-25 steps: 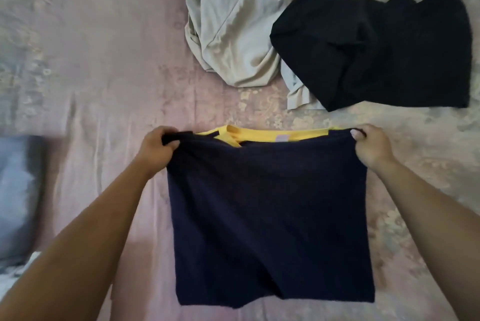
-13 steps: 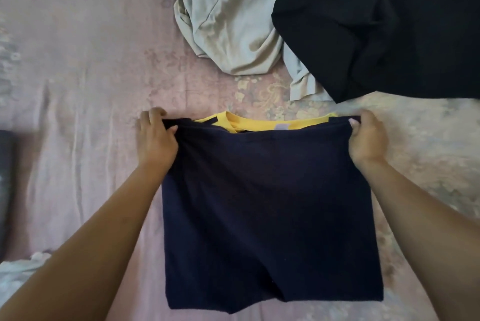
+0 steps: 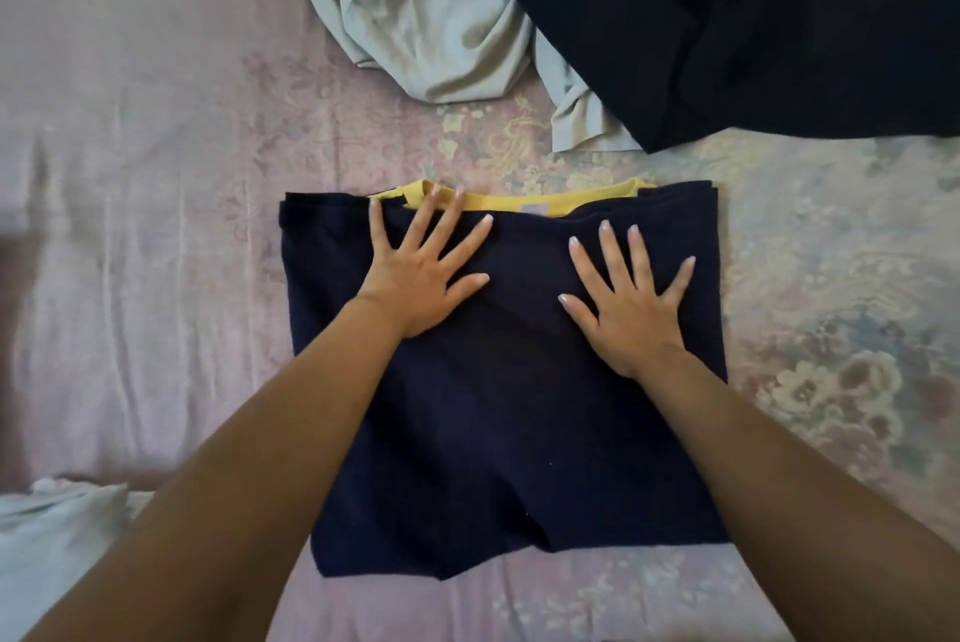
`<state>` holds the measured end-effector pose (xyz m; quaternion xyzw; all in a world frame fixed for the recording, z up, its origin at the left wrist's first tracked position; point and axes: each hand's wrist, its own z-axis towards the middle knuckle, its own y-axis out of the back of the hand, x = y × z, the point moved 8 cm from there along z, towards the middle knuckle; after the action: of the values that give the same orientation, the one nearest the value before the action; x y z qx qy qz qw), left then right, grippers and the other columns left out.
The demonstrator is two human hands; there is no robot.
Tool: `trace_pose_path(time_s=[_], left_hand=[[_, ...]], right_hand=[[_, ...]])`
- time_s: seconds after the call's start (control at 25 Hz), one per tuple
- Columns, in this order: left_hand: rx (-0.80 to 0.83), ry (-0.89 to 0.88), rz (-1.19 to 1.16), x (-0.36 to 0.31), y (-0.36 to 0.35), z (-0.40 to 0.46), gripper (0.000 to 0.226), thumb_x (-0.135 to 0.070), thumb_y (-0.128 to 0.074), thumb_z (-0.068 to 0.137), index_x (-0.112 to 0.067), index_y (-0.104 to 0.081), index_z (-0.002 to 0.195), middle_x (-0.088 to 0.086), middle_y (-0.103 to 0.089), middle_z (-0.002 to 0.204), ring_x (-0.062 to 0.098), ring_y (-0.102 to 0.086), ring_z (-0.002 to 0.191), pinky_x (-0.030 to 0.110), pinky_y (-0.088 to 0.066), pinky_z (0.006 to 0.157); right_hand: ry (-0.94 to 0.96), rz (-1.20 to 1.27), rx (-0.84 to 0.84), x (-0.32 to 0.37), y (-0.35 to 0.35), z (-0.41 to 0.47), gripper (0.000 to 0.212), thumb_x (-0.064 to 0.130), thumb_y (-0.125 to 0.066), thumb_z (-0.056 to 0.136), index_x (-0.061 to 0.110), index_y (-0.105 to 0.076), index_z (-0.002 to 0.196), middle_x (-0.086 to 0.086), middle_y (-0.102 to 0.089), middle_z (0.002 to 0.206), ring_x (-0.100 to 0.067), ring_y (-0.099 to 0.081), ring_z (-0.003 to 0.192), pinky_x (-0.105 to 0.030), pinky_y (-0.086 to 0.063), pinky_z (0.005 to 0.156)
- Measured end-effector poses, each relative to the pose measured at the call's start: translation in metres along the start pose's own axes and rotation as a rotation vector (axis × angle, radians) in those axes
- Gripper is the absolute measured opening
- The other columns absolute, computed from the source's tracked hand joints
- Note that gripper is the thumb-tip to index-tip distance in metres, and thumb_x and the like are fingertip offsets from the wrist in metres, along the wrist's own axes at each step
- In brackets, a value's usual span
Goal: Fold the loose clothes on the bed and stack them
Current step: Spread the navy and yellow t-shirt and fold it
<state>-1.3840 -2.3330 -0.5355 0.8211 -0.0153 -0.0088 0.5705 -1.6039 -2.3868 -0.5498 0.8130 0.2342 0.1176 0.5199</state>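
Both grips splayed flat, left hand [image 3: 423, 272] and right hand [image 3: 631, 308], on folded navy garment [image 3: 498, 423], yellow-collared.

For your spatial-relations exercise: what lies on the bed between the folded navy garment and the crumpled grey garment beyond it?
In the head view, only bare floral bedsheet separates the navy garment from the grey garment; nothing rests on that stretch.
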Motion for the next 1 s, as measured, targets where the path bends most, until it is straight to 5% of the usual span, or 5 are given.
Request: trace_pose_path(time_s=[0.28, 0.52, 0.76, 0.88, 1.0], left_hand=[[-0.187, -0.449, 0.138, 0.048, 0.010, -0.133, 0.065, -0.056, -0.028, 0.095, -0.018, -0.029, 0.147, 0.014, -0.028, 0.153, 0.034, -0.029, 0.140, 0.058, -0.021, 0.112], [0.050, -0.652, 0.433, 0.071, -0.029, -0.115, 0.099, -0.078, -0.031, 0.077, -0.023, 0.011, 0.149, 0.012, 0.007, 0.155, 0.033, 0.002, 0.144, 0.058, 0.004, 0.114], [-0.186, -0.824, 0.527, 0.053, 0.002, -0.105, 0.059, -0.007, -0.068, 0.072, -0.003, -0.056, 0.129, 0.024, -0.055, 0.130, 0.039, -0.057, 0.116, 0.061, -0.042, 0.095], [-0.294, -0.872, 0.489, 0.049, 0.037, -0.104, 0.028, 0.010, -0.057, 0.070, -0.001, -0.069, 0.093, 0.021, -0.067, 0.093, 0.035, -0.067, 0.084, 0.055, -0.050, 0.087], [-0.411, -0.854, 0.335, 0.020, 0.091, -0.084, 0.028, 0.007, -0.037, 0.076, -0.005, -0.062, 0.075, 0.013, -0.057, 0.070, 0.029, -0.059, 0.064, 0.049, -0.048, 0.085]], right_hand=[[0.198, 0.148, -0.320, 0.147, 0.035, -0.133, 0.071, 0.052, -0.042, 0.089, 0.012, -0.031, 0.147, -0.012, -0.027, 0.154, -0.028, -0.028, 0.141, -0.063, -0.025, 0.107], [0.163, 0.181, 0.046, 0.283, -0.023, -0.186, 0.111, 0.080, -0.060, 0.058, 0.010, -0.042, 0.142, -0.011, -0.038, 0.149, -0.025, -0.038, 0.137, -0.053, -0.035, 0.106], [0.021, 0.337, -0.050, 0.276, -0.007, -0.190, 0.069, 0.046, -0.068, 0.078, 0.014, -0.051, 0.137, -0.005, -0.048, 0.142, -0.018, -0.045, 0.132, -0.045, -0.041, 0.105], [-0.062, 0.976, -0.142, 0.251, 0.014, -0.202, 0.044, 0.028, -0.051, 0.095, 0.022, -0.048, 0.138, 0.008, -0.044, 0.145, -0.003, -0.036, 0.136, -0.026, -0.026, 0.115], [-0.488, 1.764, -0.155, 0.198, 0.019, -0.220, 0.028, 0.029, -0.047, 0.098, 0.052, -0.063, 0.104, 0.034, -0.062, 0.112, 0.016, -0.051, 0.109, -0.003, -0.039, 0.089]])
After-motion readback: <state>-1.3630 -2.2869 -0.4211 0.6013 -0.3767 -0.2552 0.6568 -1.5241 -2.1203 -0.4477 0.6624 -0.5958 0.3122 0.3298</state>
